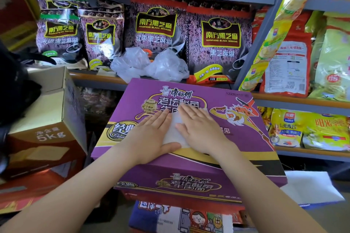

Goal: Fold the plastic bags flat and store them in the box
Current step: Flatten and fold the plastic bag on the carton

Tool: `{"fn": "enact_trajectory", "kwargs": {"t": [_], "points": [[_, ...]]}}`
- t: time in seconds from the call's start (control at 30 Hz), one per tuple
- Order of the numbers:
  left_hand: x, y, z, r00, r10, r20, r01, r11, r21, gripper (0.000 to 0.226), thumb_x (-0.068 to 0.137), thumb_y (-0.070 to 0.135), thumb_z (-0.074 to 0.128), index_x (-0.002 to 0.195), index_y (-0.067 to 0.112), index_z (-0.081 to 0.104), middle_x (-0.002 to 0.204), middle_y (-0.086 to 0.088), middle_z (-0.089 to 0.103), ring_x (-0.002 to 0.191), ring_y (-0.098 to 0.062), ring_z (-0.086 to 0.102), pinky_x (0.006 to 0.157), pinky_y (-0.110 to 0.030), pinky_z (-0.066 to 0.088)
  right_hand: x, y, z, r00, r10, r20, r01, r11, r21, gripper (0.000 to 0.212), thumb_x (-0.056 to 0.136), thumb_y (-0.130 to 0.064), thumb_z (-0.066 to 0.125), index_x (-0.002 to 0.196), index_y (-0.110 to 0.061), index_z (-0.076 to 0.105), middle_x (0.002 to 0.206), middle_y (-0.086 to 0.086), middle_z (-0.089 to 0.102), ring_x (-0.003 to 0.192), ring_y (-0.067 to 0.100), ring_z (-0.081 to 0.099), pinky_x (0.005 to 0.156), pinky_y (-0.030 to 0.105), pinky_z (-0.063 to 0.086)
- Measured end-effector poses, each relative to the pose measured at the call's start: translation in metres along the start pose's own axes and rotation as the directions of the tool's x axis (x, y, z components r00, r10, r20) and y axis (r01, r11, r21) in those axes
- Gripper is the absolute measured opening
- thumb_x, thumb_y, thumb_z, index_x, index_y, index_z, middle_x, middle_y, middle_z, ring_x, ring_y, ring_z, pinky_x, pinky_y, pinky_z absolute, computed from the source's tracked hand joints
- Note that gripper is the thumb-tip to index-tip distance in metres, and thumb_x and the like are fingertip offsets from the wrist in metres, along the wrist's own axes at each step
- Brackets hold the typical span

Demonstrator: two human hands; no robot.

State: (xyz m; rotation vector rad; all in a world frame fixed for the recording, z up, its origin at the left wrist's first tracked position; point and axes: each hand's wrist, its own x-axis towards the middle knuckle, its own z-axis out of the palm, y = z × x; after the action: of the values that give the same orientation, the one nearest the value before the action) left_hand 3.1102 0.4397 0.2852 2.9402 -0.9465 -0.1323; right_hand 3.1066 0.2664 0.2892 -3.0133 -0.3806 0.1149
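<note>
Head view: two flat hands, left [151,134] and right [200,128], press one folded bag [175,130]; two crumpled bags [149,65] behind.

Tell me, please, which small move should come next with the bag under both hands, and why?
Probably fold it once more. The left hand and right hand both press the white plastic bag flat on the purple carton, so it looks smoothed but is not yet stored. The open brown box stands to the left, and two crumpled bags still wait on the shelf.

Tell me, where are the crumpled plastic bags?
The crumpled plastic bags sit on the shelf straight ahead, before the black sesame packets, just behind the purple box.
</note>
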Motion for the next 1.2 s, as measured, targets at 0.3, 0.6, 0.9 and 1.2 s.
{"fn": "enact_trajectory", "kwargs": {"t": [0.3,0.6,0.9,1.2], "points": [[0.017,0.023,-0.012,0.996,-0.085,-0.006,0.085,0.993,0.087,0.081,0.087,0.064,0.002,0.148,0.011,0.004,0.157,-0.006,-0.006,0.144,-0.019,0.002,0.116,-0.031,0.002,-0.018,0.035,-0.002,0.994,0.093,0.051,-0.095,0.995,0.044,0.056,0.100,-0.038,0.014,0.150,-0.021,-0.004,0.158,-0.006,-0.009,0.145,0.008,-0.009,0.117,0.032,-0.006],[-0.001,0.016,-0.001,0.987,-0.161,0.022,0.160,0.987,0.015,0.104,0.057,0.067,-0.017,0.147,0.017,-0.007,0.156,0.000,-0.011,0.143,-0.012,-0.009,0.117,-0.029,-0.001,-0.023,0.039,-0.003,0.982,-0.175,-0.077,0.170,0.983,-0.067,0.055,0.101,-0.033,0.022,0.150,-0.026,-0.002,0.157,-0.010,-0.015,0.143,0.012,-0.019,0.116,0.043,-0.014],[-0.049,0.047,0.010,0.983,-0.154,-0.101,0.154,0.988,-0.001,0.122,0.060,0.092,0.001,0.145,0.009,0.024,0.153,-0.011,0.019,0.141,-0.026,0.022,0.113,-0.036,0.015,-0.054,0.054,-0.006,0.953,-0.283,0.109,0.285,0.958,-0.008,0.074,0.093,-0.059,0.029,0.149,-0.024,-0.005,0.158,-0.008,-0.011,0.144,0.007,-0.011,0.118,0.035,-0.006],[-0.064,0.099,0.038,0.861,0.121,-0.495,-0.106,0.993,0.059,0.033,0.073,0.027,0.047,0.103,0.013,0.049,0.097,-0.010,0.064,0.085,-0.027,0.053,0.064,-0.034,0.051,-0.165,0.080,0.004,0.957,-0.258,-0.135,0.261,0.965,0.010,0.055,0.080,-0.015,0.062,0.130,-0.021,0.038,0.156,0.003,0.020,0.144,0.018,0.017,0.113,0.023,0.010]]}}
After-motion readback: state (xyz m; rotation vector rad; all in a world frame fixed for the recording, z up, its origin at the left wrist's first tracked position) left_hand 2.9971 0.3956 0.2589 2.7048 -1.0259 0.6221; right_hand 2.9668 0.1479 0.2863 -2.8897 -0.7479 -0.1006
